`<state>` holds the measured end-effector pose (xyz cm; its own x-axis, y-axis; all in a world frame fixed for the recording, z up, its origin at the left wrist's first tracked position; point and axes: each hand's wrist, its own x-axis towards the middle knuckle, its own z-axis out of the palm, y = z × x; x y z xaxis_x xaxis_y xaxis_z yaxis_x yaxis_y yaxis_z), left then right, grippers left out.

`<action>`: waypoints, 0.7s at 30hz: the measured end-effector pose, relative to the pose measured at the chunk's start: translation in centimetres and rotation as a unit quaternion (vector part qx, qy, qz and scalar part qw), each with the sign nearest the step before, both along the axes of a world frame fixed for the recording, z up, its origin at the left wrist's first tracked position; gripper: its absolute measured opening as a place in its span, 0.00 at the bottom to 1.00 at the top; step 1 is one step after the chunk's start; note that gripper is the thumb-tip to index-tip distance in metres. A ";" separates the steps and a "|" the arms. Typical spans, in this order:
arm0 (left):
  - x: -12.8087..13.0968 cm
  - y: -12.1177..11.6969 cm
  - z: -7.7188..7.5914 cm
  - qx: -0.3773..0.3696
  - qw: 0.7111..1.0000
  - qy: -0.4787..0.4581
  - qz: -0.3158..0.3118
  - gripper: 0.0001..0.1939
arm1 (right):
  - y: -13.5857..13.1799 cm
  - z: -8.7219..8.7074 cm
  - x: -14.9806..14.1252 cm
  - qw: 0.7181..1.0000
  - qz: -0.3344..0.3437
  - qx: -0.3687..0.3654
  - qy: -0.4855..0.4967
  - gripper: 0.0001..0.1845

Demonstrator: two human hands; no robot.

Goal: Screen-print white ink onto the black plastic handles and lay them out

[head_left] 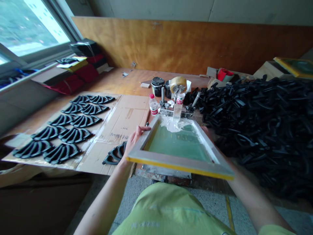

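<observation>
A wooden-framed printing screen (pixel 171 160) with green mesh is tilted up on its hinged stand in front of me. My left hand (pixel 134 138) grips the frame's left edge, thumb on top. Just left of that hand a black fan-shaped plastic part (pixel 114 154) lies on the cardboard. My right hand (pixel 207 132) is mostly hidden behind the frame's right side, and its fingers do not show. A clear squeegee (pixel 176 116) rests at the far end of the mesh.
Several black fan-shaped parts (pixel 66 130) lie in rows on flattened cardboard (pixel 122 120) at left. A big heap of black parts (pixel 259 120) fills the right. Behind the screen stand a small bottle (pixel 153 105), a black ink tub (pixel 157 85) and a tape roll (pixel 178 84).
</observation>
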<state>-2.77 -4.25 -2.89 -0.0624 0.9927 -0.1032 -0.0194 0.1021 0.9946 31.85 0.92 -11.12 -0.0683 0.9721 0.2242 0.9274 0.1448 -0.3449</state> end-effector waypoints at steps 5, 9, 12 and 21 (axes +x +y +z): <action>-1.1 -3.2 -6.4 -0.130 0.991 0.004 -0.045 0.33 | 4.5 3.0 -1.6 0.992 0.015 0.120 0.030 0.23; -0.7 -3.4 -11.1 -0.146 0.989 0.019 -0.029 0.38 | 7.1 3.0 -7.6 0.989 0.125 0.079 -0.019 0.23; -0.7 -3.2 -12.7 -0.135 0.989 0.054 -0.026 0.35 | 6.8 1.7 -9.7 0.989 0.132 -0.008 -0.068 0.09; -1.0 -3.3 -13.1 -0.145 0.987 0.070 -0.029 0.31 | -0.8 2.0 -7.7 0.913 0.388 -0.020 -0.126 0.10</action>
<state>-3.77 -7.58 -15.99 -0.0402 0.9254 -0.3769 0.1312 0.3788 0.9161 24.14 0.07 -9.17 -0.7843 0.6162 0.0717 0.6016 0.7837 -0.1545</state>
